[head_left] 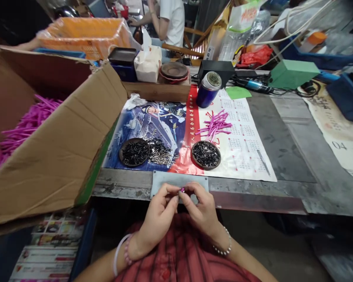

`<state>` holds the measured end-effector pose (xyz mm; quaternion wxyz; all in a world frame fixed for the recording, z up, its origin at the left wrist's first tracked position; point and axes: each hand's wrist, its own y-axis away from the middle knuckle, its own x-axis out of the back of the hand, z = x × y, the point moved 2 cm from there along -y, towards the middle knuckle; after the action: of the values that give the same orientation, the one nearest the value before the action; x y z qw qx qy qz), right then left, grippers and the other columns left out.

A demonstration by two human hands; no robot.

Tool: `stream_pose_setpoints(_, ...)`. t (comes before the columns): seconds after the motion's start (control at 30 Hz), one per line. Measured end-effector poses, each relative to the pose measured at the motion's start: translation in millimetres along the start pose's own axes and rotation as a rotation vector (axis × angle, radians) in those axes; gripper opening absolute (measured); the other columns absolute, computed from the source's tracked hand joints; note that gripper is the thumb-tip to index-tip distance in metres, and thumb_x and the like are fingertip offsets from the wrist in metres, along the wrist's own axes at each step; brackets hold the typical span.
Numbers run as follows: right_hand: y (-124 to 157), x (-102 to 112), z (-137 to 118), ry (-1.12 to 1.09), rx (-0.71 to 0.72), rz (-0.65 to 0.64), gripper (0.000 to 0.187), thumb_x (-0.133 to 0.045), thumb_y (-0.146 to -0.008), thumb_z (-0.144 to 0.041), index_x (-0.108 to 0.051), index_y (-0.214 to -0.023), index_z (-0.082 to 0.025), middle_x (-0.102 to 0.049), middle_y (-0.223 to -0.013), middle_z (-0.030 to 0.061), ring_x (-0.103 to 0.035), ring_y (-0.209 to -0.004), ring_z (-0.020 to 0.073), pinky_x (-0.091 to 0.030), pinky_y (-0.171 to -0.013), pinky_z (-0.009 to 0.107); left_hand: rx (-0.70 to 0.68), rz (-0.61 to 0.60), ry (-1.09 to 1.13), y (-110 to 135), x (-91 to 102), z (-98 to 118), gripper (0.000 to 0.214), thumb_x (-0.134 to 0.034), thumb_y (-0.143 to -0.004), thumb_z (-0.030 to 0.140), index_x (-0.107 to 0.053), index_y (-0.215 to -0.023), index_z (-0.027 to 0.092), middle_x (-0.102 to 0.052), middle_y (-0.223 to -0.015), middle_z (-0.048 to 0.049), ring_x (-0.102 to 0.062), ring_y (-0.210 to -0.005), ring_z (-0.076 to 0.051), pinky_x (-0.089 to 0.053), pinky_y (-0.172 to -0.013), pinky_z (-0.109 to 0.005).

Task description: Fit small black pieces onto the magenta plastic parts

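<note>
A steel-topped worktop [285, 156] carries a printed naval poster [135, 117] and a calendar sheet [241, 152], laid side by side as a mat. A flat grey metal plate [176, 181] lies at the worktop's near edge, directly in front of the person.

Hand state: the left hand [159, 219] and right hand [201, 209] are both closed in a precision pinch above the plate. Their fingertips converge on a small pink piece [182, 190] at the midline. Each hand is equally near the piece. The fingers hide most of it, so its long axis cannot be determined.

Surrounding items: a dark round dish of small black parts [206, 154] lies ahead of the right hand. A second dark round dish of black parts [134, 152] lies ahead of the left hand, with a scatter of small silver parts [160, 152] just beside it on the right. Beyond the right-hand dish, a loose bundle of pink rods [214, 125] lies on the calendar sheet, its rods crossing at mixed angles. To the left, an open cardboard box [55, 145] holds many more pink rods [26, 129].
</note>
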<state>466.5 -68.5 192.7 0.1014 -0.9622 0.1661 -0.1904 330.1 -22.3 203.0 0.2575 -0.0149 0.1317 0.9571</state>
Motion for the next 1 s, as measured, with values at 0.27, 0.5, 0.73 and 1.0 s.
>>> stream_pose_setpoints(0.27, -14.2, -21.4, -12.2, 0.052, 0.149, -0.007, 0.019, -0.052, -0.099, -0.023, -0.056, -0.081, -0.02, -0.058, -0.071, 0.0002, -0.056, -0.063, 0.0141, -0.045, -0.058, 0.025, -0.041, 0.064, 0.209, 14.3, 2.7, -14.9, 0.027, -0.057, -0.098, 0.044, -0.048, -0.115, 0.024, -0.049, -0.064, 0.0088, -0.04, -0.048, -0.007, -0.036, -0.047, -0.017)
stream_pose_setpoints(0.5, -11.7, -35.5, -14.4, 0.272, 0.337, 0.066, 0.029, -0.042, -0.102, -0.02, -0.048, -0.074, -0.022, -0.047, -0.063, -0.002, -0.043, -0.054, 0.0137, -0.033, -0.052, 0.028, -0.206, 0.183, 0.129, 20.8, 0.3, -17.7, 0.02, -0.05, -0.101, 0.038, -0.054, -0.113, 0.021, -0.065, -0.086, -0.0011, -0.061, -0.07, -0.012, -0.052, -0.069, -0.024)
stream_pose_setpoints(0.73, -12.7, -33.0, -14.9, 0.084, 0.139, -0.051, 0.038, -0.046, -0.103, -0.029, -0.042, -0.066, -0.023, -0.042, -0.058, -0.0047, -0.044, -0.051, 0.012, -0.034, -0.049, 0.026, -0.287, 0.227, 0.031, 28.1, -0.9, -21.2, 0.013, -0.05, -0.102, 0.028, -0.06, -0.105, 0.02, -0.067, -0.095, -0.0033, -0.063, -0.079, -0.013, -0.053, -0.074, -0.025)
stream_pose_setpoints(1.0, -5.4, -37.4, -14.0, 0.318, 0.434, 0.09, 0.023, -0.042, -0.102, -0.017, -0.047, -0.08, -0.022, -0.046, -0.066, -0.0014, -0.041, -0.057, 0.0152, -0.032, -0.054, 0.03, -0.309, 0.224, 0.03, 28.9, 1.2, -27.0, 0.013, -0.048, -0.102, 0.023, -0.059, -0.109, 0.022, -0.066, -0.097, -0.002, -0.063, -0.087, -0.013, -0.052, -0.081, -0.023)
